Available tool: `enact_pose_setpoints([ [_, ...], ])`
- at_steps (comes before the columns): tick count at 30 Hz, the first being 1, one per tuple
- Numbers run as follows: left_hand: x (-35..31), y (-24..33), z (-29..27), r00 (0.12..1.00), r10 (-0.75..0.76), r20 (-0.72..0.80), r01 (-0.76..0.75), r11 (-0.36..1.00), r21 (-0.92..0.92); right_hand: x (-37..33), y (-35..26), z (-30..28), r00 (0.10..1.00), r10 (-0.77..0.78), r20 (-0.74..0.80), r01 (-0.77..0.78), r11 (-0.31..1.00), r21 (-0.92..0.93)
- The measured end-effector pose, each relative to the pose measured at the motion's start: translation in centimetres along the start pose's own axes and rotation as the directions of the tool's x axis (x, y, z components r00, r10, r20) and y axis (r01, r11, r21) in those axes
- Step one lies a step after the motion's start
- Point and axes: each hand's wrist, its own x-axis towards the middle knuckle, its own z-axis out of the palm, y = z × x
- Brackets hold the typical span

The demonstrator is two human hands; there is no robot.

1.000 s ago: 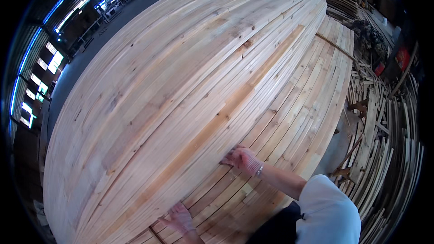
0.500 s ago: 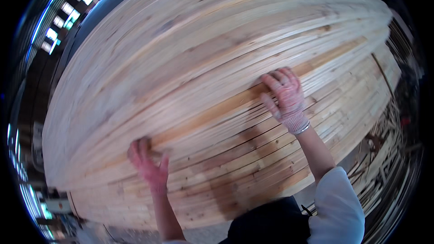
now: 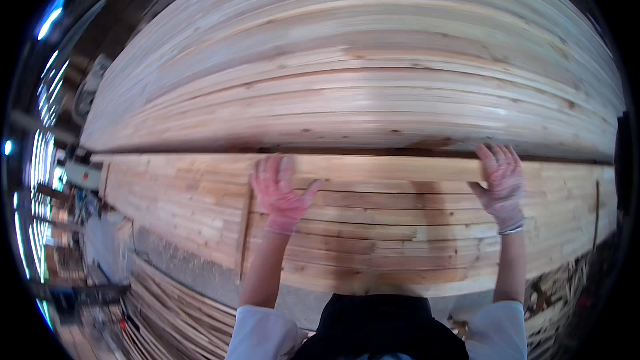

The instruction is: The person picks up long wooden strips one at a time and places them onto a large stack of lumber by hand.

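Note:
A long, pale wooden board [image 3: 387, 167] lies crosswise along the far side of a lower layer of boards [image 3: 380, 247]. My left hand [image 3: 277, 190], in a pinkish work glove, rests on its left part, fingers bent over the far edge and thumb at the near edge. On the right part, my right hand [image 3: 501, 185], in a matching glove, has its fingers over the same edge and its thumb toward me. Behind the board, past a dark gap, rises a large stack of similar boards [image 3: 373, 53], smeared by motion.
A thin wood strip [image 3: 245, 237] lies across the lower layer at left, another [image 3: 597, 213] at the right end. Loose wood strips [image 3: 177, 313] lie on the floor at lower left, and more scraps [image 3: 557, 300] at lower right. A pale machine [image 3: 83, 177] stands at far left.
The long board and both hands have come off the large stack, toward me, onto the lower layer's far side. My view has turned, so the boards run level across it.

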Motion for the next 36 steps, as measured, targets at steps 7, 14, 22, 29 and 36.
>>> enact_pose_setpoints([
  [7,6.3,-2.5,-3.5,0.537,0.067,0.841,-0.105,0.994,-0.013,-0.2,0.8,0.1,0.963,-0.093,0.253,0.068,0.992,0.105],
  [14,-2.6,-2.7,-3.7,0.572,0.130,0.810,-0.088,0.991,-0.097,-9.2,0.0,4.5,0.937,-0.030,0.349,-0.021,0.990,0.142],
  [22,-15.3,4.3,-10.8,0.886,-0.103,0.452,0.205,0.962,-0.182,-15.8,-3.0,4.2,0.921,-0.070,0.383,0.023,0.992,0.127],
  [29,-22.1,9.8,-8.2,0.282,-0.171,0.944,0.125,-0.969,-0.212,-19.3,-7.5,3.0,0.548,0.149,0.823,-0.573,0.784,0.240],
  [36,-25.0,6.1,-12.2,0.253,-0.245,0.936,-0.081,-0.969,-0.232,-28.5,-1.5,-5.6,0.643,0.165,0.748,-0.045,0.983,-0.177],
])
